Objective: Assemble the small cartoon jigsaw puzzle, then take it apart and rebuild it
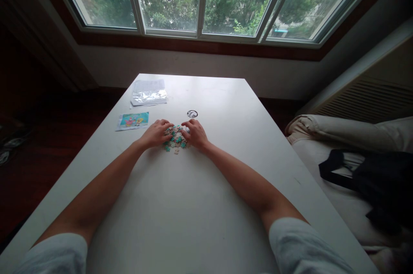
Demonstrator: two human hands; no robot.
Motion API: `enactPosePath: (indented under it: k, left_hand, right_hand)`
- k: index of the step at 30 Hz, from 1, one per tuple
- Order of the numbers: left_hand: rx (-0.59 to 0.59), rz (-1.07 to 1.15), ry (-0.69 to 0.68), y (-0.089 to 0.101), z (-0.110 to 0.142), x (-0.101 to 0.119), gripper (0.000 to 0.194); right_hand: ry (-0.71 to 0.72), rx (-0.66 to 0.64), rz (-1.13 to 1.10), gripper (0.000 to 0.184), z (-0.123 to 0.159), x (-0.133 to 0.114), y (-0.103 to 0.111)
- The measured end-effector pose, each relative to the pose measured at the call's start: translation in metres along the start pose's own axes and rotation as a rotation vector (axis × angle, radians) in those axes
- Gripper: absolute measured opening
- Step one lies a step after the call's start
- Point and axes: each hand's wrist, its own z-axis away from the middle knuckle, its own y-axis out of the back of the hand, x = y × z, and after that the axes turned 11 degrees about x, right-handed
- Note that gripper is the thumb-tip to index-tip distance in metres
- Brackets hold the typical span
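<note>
A small heap of jigsaw puzzle pieces [176,138], some teal and some pale wood-coloured, lies on the white table between my two hands. My left hand [157,133] rests at the heap's left side, fingers loosely curved and touching the pieces. On the opposite side, my right hand [196,134] cups the heap's edge with its fingers apart. A small whitish thing shows by its fingers, too small to name. Neither hand visibly grips a piece, though some fingertips are hard to make out.
Left of the heap lies a colourful cartoon picture sheet [133,121]. Behind it are a clear plastic bag and papers [149,92]. A round black-rimmed disc [192,113] lies beyond my right hand. The white table [193,205] stands beside a sofa [309,149] holding a dark bag [380,179].
</note>
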Motion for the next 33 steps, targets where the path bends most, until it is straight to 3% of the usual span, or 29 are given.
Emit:
enactPosePath:
  k: [4,13,22,33]
  left_hand:
    - [-0.034,0.002,-0.024,-0.0017,-0.0011,0.0009,0.035]
    - [-0.004,0.117,0.100,-0.0012,-0.0033,0.0052,0.023]
    - [0.078,0.162,0.186,-0.0038,-0.0043,0.0022,0.024]
    - [0.080,0.244,0.188,-0.0077,-0.0048,0.0013,0.029]
  right_hand:
    - [0.076,-0.122,0.106,0.046,0.0002,-0.0005,0.0014]
    - [0.112,-0.165,0.077,0.018,-0.0001,-0.0062,-0.0003]
    - [0.088,-0.099,-0.062,0.011,0.0004,-0.0036,-0.0041]
    - [0.009,-0.032,-0.175,0.023,0.0008,0.0009,-0.0055]
